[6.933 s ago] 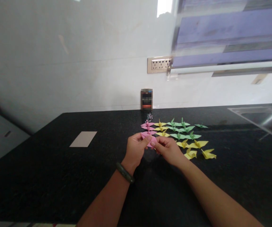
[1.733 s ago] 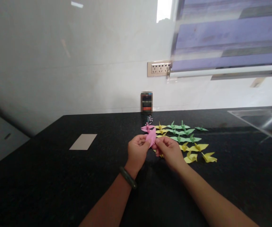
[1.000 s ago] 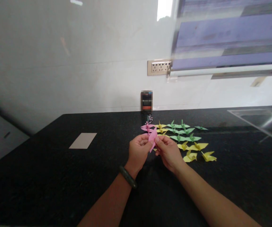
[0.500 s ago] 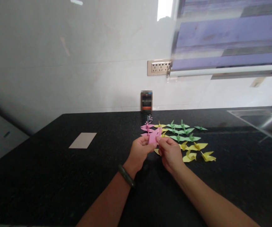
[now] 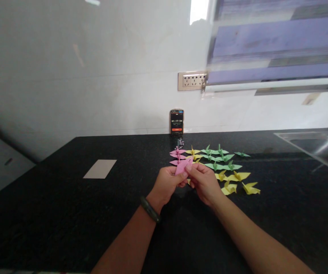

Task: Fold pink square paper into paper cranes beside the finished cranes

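A partly folded piece of pink origami paper (image 5: 183,166) is pinched between both my hands above the dark counter. My left hand (image 5: 167,183) grips its lower left side, thumb on top. My right hand (image 5: 205,182) pinches its right edge between thumb and fingers. Just beyond my hands stand finished pink paper cranes (image 5: 178,152), with yellow cranes (image 5: 192,151) beside them. Green cranes (image 5: 215,166) spread to the right at the back, and more yellow cranes (image 5: 239,176) lie nearer, right of my right hand. My fingers hide part of the paper's lower side.
A stack or sheet of pale paper (image 5: 100,169) lies on the black counter (image 5: 52,213) at left. A phone (image 5: 176,121) showing a timer leans on the wall, its strap in front. A metal sink (image 5: 323,146) is at right, a wall socket (image 5: 192,80) above.
The pink paper has turned in my hands; its pointed end now tilts up to the right, and its flat shape looks narrower. My left wrist has shifted slightly left.
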### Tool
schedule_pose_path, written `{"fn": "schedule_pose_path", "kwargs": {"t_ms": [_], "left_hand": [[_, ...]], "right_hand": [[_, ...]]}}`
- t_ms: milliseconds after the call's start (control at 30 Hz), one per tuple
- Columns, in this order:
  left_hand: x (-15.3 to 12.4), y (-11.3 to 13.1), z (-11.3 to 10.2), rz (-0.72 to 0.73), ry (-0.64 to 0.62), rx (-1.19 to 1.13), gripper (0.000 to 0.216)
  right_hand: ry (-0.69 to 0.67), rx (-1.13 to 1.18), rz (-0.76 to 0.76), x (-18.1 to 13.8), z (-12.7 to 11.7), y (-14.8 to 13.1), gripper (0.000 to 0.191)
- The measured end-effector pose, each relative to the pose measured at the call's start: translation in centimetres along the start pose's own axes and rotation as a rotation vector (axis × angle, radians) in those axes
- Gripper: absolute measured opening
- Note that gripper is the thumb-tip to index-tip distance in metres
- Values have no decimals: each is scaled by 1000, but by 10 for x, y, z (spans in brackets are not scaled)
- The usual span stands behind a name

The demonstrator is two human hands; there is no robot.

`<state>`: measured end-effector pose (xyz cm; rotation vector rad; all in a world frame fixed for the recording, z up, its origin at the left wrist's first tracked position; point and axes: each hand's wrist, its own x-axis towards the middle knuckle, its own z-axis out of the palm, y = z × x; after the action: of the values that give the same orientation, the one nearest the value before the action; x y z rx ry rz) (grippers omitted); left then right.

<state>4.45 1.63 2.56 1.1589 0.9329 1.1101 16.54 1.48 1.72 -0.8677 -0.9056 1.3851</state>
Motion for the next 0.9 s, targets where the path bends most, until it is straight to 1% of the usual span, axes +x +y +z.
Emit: {"fn": "schedule_pose_path", "kwargs": {"t_ms": [100,200,333,400,467,533,567,600,633,667,733,767,800,833,900], "left_hand": [[-1,2,-1,9,11,59,24],[-2,3,0,25,7,72,22],[0,1,2,-20,-10,-27,21],[1,0,2,-48,24,-69,23],[2,0,0,-67,94,-70,26],[3,1,-3,-87,116,-39,26],[3,1,-5,-101,91,-16,24],[2,2,-7,-112,49,8,21],[2,2,-8,-119,1,31,19],[2,2,-9,-122,-38,50,17],[2,2,-11,-118,-62,78,16],[2,2,-12,-108,-51,80,16],[3,2,-12,-98,-27,70,17],[3,2,-12,-90,2,50,19],[4,2,-11,-82,48,-14,22]], "right_hand": [[28,-43,-22,0,-1,1,27],[68,2,-29,0,2,3,31],[100,64,-2,-1,6,7,32],[88,50,5,-1,6,8,30],[70,-5,-6,1,3,7,26],[77,-92,-47,4,-2,4,20],[101,-139,-84,5,-6,1,20],[113,-183,-120,7,-9,-2,25],[93,-218,-167,8,-11,-6,32],[58,-259,-210,8,-14,-9,33],[-50,-432,-256,8,-17,-16,18],[-66,-498,-283,8,-17,-18,11],[-67,-541,-296,7,-17,-19,11],[-54,-558,-298,6,-16,-20,14],[-15,-517,-250,5,-14,-20,15]]}}
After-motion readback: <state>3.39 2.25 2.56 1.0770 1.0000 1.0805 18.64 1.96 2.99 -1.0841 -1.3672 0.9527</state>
